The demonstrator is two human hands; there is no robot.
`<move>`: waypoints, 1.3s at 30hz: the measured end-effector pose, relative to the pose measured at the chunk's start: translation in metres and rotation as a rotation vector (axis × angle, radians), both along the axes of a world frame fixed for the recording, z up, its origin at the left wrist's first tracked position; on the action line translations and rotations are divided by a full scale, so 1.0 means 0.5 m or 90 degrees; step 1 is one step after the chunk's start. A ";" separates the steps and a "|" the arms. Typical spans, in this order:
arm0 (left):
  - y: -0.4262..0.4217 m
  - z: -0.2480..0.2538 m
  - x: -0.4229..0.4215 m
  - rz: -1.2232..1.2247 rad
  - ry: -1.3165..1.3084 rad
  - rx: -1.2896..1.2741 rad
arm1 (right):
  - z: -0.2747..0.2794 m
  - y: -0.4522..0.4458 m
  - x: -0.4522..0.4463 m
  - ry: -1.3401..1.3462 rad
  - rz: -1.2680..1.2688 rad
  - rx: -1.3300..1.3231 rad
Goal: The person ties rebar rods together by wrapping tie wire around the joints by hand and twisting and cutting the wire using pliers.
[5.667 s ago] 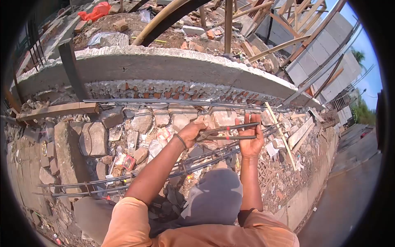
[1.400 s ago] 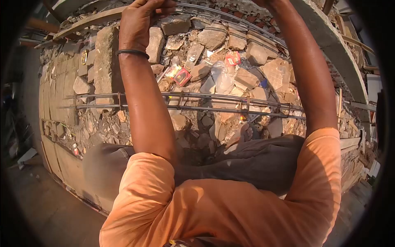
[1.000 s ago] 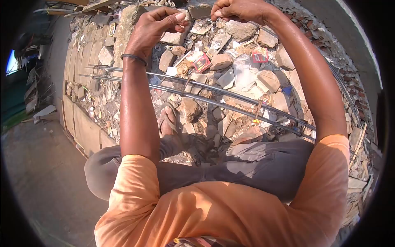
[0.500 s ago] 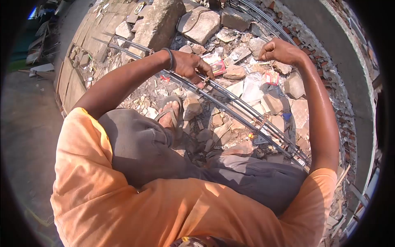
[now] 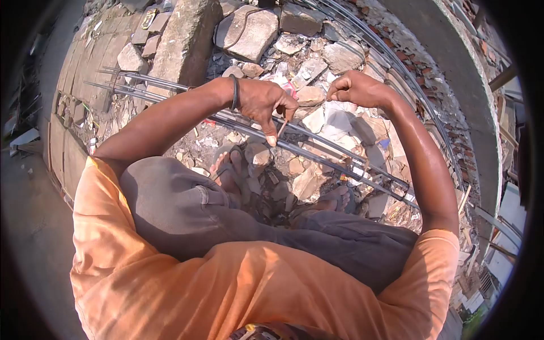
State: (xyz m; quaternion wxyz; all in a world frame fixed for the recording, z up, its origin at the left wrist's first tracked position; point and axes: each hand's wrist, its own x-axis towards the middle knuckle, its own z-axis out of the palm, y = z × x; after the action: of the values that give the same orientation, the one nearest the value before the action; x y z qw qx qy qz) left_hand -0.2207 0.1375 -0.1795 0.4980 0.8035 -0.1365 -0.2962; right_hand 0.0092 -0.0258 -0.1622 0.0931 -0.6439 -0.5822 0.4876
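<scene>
The left hand is clasped on the rebar frame, its thumb laid against the nearer bar and its bent fingers about a thin brownish tie that crosses between the bars. A dark band circles that wrist, and the forearm passes over part of the frame. The frame lies slantwise in front of the person, its loose bar ends at the upper left and its other end low on the right, near the right elbow. The right hand hangs farther off, apart from the frame and above the rubble; its fingers curl inward, though whether they close on anything small I cannot tell. Beneath both hands lie broken stones and scraps, with a red packet partly hidden beside the left hand. Beyond are a long concrete block and a slab with a dark cord bent over it. More rods curve along the foot of a concrete beam with rough brick beneath it. Below the frame, the person's grey trousers are bent at the knees, and a sandalled foot stands among the debris.
</scene>
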 end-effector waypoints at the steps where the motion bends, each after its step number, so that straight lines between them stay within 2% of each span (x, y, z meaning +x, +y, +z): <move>1: 0.003 -0.005 -0.002 0.005 -0.049 0.015 | 0.008 0.003 -0.004 0.016 -0.007 -0.002; 3: 0.005 -0.007 -0.009 0.018 -0.144 0.047 | 0.008 0.008 -0.006 0.008 -0.001 -0.036; 4: 0.008 -0.003 -0.012 0.034 -0.134 0.080 | -0.007 0.009 0.000 0.011 0.003 -0.038; 7: 0.010 0.010 0.000 0.017 0.019 0.041 | -0.024 0.011 -0.002 0.004 0.023 -0.033; 10: 0.017 0.006 -0.007 0.039 0.020 -0.058 | -0.045 0.007 -0.007 0.022 0.053 -0.023; 12: 0.022 0.000 -0.009 0.153 0.082 -0.082 | -0.058 0.005 -0.006 0.033 0.086 0.039; 14: 0.032 -0.005 -0.005 0.258 0.126 -0.045 | -0.054 0.013 -0.005 0.057 0.047 -0.042; 17: 0.030 0.025 -0.007 0.281 -0.001 -0.014 | -0.104 0.009 0.001 0.189 0.009 -0.126; 21: -0.009 0.093 -0.019 0.164 -0.045 0.059 | -0.164 -0.002 -0.022 0.363 -0.002 -0.168; 25: -0.049 0.088 -0.041 0.143 -0.180 0.177 | -0.200 0.006 -0.039 0.450 0.019 -0.211; 26: -0.058 0.093 -0.045 0.172 -0.160 0.185 | -0.206 0.005 -0.043 0.483 0.001 -0.212; 29: -0.068 0.093 -0.058 0.214 -0.172 0.192 | -0.220 0.013 -0.062 0.524 0.033 -0.236; 33: -0.082 0.079 -0.076 0.270 -0.273 0.222 | -0.196 0.023 -0.107 0.578 -0.015 -0.254; 39: -0.101 0.089 -0.091 0.301 -0.330 0.252 | -0.155 0.042 -0.116 0.505 0.058 -0.157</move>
State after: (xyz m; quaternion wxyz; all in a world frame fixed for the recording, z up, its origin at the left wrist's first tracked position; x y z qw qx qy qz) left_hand -0.2661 0.0871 -0.1348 0.3369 0.9413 -0.0093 0.0182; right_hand -0.0486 -0.0049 -0.2397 0.2105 -0.3864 -0.4664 0.7674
